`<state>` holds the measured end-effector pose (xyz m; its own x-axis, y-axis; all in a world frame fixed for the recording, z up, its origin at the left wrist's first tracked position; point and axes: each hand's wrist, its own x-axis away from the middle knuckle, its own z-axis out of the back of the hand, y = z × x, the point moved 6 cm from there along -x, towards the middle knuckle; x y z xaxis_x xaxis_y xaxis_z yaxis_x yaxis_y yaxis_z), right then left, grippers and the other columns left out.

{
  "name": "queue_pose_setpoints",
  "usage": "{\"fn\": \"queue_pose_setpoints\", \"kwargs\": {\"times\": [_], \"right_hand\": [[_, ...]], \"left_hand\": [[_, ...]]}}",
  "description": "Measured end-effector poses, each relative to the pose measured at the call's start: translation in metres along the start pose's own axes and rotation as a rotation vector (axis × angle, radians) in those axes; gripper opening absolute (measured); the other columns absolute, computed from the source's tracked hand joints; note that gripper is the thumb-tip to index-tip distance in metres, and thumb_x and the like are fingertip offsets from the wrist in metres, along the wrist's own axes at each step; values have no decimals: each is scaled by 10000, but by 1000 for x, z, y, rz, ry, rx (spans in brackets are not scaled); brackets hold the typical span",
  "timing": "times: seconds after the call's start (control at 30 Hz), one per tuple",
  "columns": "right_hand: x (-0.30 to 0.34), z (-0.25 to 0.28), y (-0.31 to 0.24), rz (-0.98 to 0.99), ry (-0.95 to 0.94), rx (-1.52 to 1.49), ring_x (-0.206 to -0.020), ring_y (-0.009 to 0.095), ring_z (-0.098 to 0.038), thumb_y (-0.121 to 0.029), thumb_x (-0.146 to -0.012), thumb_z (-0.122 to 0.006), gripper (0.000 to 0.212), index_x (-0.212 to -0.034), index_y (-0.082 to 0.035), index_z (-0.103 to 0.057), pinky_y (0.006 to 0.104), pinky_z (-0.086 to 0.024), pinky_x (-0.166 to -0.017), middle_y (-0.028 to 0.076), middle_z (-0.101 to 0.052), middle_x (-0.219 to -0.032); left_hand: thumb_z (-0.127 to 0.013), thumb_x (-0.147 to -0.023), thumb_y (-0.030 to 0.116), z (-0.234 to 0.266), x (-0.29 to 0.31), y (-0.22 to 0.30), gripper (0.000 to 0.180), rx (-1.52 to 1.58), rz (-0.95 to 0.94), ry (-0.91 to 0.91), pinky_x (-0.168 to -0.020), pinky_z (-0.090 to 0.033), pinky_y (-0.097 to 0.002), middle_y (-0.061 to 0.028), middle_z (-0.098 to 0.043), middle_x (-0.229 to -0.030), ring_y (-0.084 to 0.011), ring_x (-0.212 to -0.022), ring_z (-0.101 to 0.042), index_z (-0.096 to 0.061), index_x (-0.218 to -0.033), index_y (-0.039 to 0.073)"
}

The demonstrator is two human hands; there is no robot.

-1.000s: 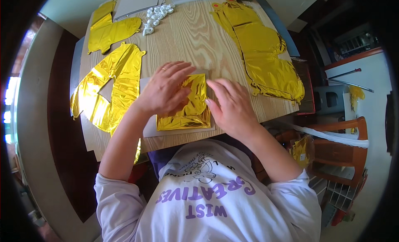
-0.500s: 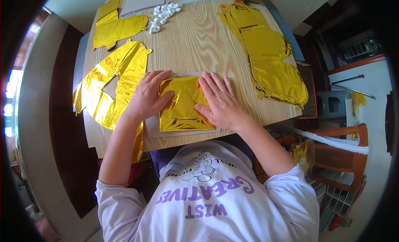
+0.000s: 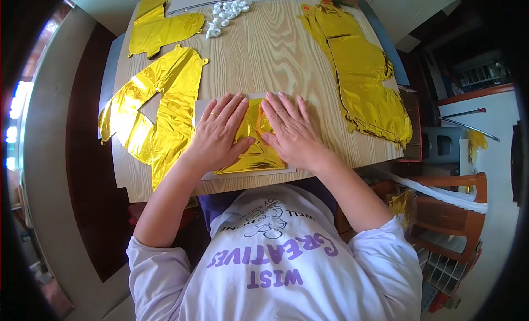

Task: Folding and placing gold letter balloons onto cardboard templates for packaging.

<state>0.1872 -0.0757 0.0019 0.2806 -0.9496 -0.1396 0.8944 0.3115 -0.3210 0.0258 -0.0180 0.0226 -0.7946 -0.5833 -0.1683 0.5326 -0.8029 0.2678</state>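
A folded piece of gold foil (image 3: 254, 162), matching the flat foil balloons around it, lies on a pale card (image 3: 201, 103) near the table's front edge. My left hand (image 3: 219, 132) rests flat on the foil's left part, fingers stretched out and pointing away from me. Pressed on its right side is my right hand (image 3: 293, 130), palm down with the fingers extended. Between the hands a strip of shiny foil shows. Left of the card lies an uninflated gold foil balloon (image 3: 179, 95), its lower end close to my left forearm.
Another flat gold foil balloon (image 3: 168, 33) lies at the far left of the wooden table (image 3: 264, 51). Beside it is a cluster of small white rolls (image 3: 227, 11). Several gold foil balloons (image 3: 361, 67) are stacked along the right edge. A wooden chair (image 3: 449, 216) stands at the right.
My left hand has moved from the foil's left edge onto its top, now lying flat nearer my right hand. My right hand stays almost in place. The view has shifted slightly.
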Motion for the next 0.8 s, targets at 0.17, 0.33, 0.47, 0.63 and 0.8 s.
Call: {"fn": "queue_pose_setpoints", "kwargs": {"times": [0.17,0.33,0.47,0.63,0.8], "right_hand": [[6,33,12,-131,-55,63,-1551,324,-180,-374,-1052,-471,687,-1589,-22,-228,530,-98,-1252,170,-226,-1665],[-4,58,-11,-62,-15,-47,-1539,345,-207,-421,-1046,-456,714,-1578,7,-248,551,-85,-1245,224,-224,-1651],[-13,14,-17,-28,-25,22,-1543,339,-193,-462,-1029,-475,748,-1572,8,-268,563,-66,-1243,221,-218,-1653],[-1,-6,-7,-48,-5,103,-1554,334,-155,-497,-1024,-462,774,-1577,4,-258,563,-61,-1242,203,-182,-1667],[-1,-6,-7,-47,2,130,-1554,343,-149,-512,-1026,-449,782,-1582,-1,-247,576,-73,-1235,196,-167,-1673]], "left_hand": [[-609,-948,472,-2,1,2,800,-25,13,-7,-1226,-206,-515,-168,-352,-1606,-361,-1497,-303,-329,-1559,38],[-596,-960,463,-2,0,3,783,-8,1,-15,-1232,-195,-512,-174,-342,-1610,-358,-1504,-293,-328,-1557,33],[-567,-980,462,-6,1,0,784,31,-22,19,-1240,-177,-497,-194,-312,-1621,-353,-1518,-266,-300,-1563,11],[-553,-975,498,-2,12,-11,825,-11,-16,40,-1235,-176,-507,-226,-310,-1612,-366,-1513,-273,-295,-1551,-34],[-532,-961,556,-1,16,-20,863,8,69,75,-1227,-177,-519,-237,-323,-1603,-389,-1508,-272,-311,-1542,-42]]}}
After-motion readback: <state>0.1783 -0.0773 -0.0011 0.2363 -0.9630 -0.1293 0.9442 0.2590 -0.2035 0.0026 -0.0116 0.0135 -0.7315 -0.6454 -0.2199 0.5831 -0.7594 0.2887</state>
